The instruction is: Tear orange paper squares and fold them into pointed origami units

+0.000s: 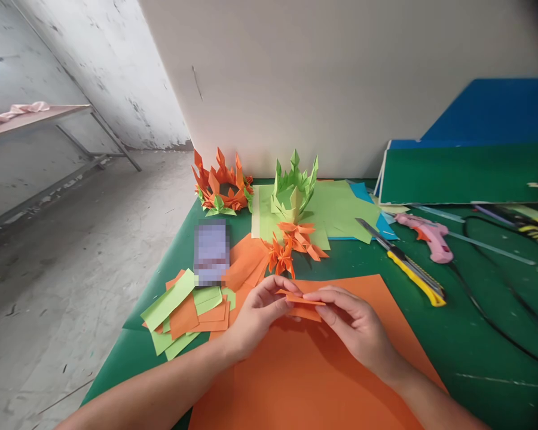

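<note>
A small folded piece of orange paper [305, 307] is pinched between the fingertips of both my hands. From the left, my left hand [262, 310] grips one end, while my right hand [352, 316] closes on the other. Both hover over a large orange sheet [314, 382]. Just beyond my fingers lie folded orange paper flowers [281, 254] and more folded orange pieces [303, 236]. Further back stand a light green paper crown [293, 191] and an orange paper crown [222, 185] with green bits at its base.
Left of my hands is a pile of orange and green paper pieces [183, 319], with a blurred purple rectangle [211, 251] behind. A yellow utility knife [412, 275], a pink glue gun [425, 236] with a black cord, and a green board [466, 173] occupy the right side.
</note>
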`<state>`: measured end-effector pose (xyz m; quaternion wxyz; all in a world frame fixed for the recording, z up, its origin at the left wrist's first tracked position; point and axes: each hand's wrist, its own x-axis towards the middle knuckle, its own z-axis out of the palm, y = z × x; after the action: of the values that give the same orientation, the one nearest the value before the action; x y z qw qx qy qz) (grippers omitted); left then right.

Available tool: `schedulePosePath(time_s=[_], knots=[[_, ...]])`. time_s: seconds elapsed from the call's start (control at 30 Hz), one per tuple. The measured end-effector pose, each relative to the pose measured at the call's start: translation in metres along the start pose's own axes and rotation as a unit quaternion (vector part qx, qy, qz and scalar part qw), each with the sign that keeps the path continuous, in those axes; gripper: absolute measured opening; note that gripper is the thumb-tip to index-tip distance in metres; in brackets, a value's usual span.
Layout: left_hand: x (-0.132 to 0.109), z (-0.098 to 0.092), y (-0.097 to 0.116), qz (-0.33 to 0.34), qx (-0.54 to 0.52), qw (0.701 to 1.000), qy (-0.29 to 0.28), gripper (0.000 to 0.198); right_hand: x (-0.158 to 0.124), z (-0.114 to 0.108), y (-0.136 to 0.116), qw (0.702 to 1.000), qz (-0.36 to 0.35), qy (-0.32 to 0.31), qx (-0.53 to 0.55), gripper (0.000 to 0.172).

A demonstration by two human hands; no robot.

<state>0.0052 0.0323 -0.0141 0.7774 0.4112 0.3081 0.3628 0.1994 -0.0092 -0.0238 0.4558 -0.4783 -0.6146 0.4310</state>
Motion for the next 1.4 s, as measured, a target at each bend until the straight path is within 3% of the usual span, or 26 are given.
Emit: schedulePosePath(time_s=[0.17,0.37,0.47,0.6,0.77,0.97,1.13,1.27,1.4], knots=[[0.001,0.002,-0.001,0.038,0.019,0.998,0.043,0.026,-0.001,0.004,0.002,0.996,0.079,0.018,0.045,0.030],[0.000,0.000,-0.010,0.037,0.041,0.998,0.015,0.033,-0.001,0.004,0.003,0.992,0.096,0.030,0.077,0.032],[0.001,0.000,-0.010,0.037,0.065,0.996,0.049,0.031,-0.001,0.004,0.006,0.997,0.054,0.058,0.008,0.027],[0.003,0.002,-0.004,0.015,0.103,0.990,0.090,0.032,0.000,0.003,0.011,0.987,-0.069,0.080,-0.122,0.026],[0.002,0.000,-0.005,0.026,0.144,0.984,0.096,0.032,0.000,0.000,0.010,0.985,-0.058,0.063,-0.152,0.043],[-0.001,-0.002,-0.011,0.091,0.207,0.973,0.054,0.020,0.002,0.001,0.004,0.991,0.009,0.106,-0.083,0.030],[-0.003,-0.001,-0.004,0.111,0.218,0.970,0.009,0.018,0.004,-0.001,0.004,0.989,0.046,0.138,-0.028,0.033],[-0.004,-0.001,-0.003,0.142,0.296,0.944,0.017,0.025,0.002,0.000,0.004,0.994,0.034,0.102,-0.006,0.033],[-0.002,-0.003,-0.007,0.145,0.298,0.943,0.038,0.015,-0.002,0.001,0.008,0.995,0.010,0.098,0.003,0.032]])
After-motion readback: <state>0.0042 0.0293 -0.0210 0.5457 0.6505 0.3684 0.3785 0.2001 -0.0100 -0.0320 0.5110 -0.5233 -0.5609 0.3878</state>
